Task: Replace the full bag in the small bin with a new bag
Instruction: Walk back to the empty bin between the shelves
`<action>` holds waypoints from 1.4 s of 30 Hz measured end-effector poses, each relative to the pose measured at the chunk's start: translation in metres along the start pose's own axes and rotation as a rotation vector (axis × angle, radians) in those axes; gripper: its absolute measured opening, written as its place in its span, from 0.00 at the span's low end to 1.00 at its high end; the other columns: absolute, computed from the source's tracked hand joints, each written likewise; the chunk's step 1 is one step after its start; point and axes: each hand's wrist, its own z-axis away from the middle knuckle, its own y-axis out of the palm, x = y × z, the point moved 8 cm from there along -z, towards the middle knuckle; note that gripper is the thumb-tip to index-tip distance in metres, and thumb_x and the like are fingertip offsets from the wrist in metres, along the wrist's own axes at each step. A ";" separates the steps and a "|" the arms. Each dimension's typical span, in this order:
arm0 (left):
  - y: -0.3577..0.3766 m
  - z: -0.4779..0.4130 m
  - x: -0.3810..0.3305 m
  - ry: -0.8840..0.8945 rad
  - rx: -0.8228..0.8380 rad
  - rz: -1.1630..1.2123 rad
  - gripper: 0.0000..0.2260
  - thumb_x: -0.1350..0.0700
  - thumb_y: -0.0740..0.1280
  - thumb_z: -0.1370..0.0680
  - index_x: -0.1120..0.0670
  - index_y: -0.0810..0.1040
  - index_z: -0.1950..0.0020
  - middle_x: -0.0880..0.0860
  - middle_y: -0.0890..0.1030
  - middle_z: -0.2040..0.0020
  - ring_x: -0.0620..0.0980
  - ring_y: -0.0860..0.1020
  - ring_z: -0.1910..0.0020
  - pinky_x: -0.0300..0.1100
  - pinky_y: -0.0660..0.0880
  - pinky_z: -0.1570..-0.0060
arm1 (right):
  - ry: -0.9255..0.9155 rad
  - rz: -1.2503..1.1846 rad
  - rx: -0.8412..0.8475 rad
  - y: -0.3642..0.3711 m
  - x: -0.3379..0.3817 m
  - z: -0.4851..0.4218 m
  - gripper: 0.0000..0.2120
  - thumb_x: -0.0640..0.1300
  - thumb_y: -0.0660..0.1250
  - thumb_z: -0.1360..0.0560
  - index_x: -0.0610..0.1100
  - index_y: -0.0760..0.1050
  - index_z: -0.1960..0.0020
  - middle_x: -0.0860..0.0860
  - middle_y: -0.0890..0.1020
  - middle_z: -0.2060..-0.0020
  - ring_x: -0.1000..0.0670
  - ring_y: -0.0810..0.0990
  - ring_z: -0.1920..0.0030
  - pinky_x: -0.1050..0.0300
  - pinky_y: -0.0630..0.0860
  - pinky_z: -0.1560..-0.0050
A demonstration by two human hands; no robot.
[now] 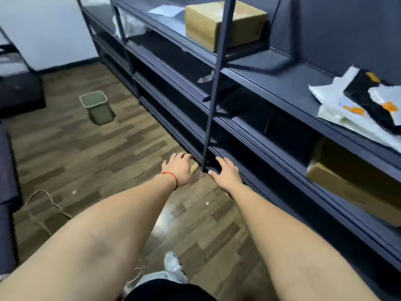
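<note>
Two open hands, no legible labels

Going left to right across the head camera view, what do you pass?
Green bin → left hand → right hand → cardboard box on the lower shelf → plastic mailer bags at far right.

Both arms stretch forward and down, left hand (181,169) and right hand (225,172) palm-down, fingers spread.

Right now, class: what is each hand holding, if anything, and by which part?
Neither hand visibly holds anything. The left hand and right hand reach with spread fingers toward the bottom of the shelving unit; the small bin stands far off.
</note>
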 end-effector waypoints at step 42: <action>-0.195 -0.277 0.332 -0.610 -0.198 0.212 0.22 0.41 0.57 0.21 0.49 0.67 0.30 0.50 0.66 0.26 0.53 0.61 0.26 0.62 0.61 0.30 | -0.549 0.389 0.359 0.128 0.402 -0.395 0.32 0.58 0.62 0.23 0.53 0.56 0.23 0.49 0.55 0.22 0.41 0.57 0.24 0.41 0.59 0.28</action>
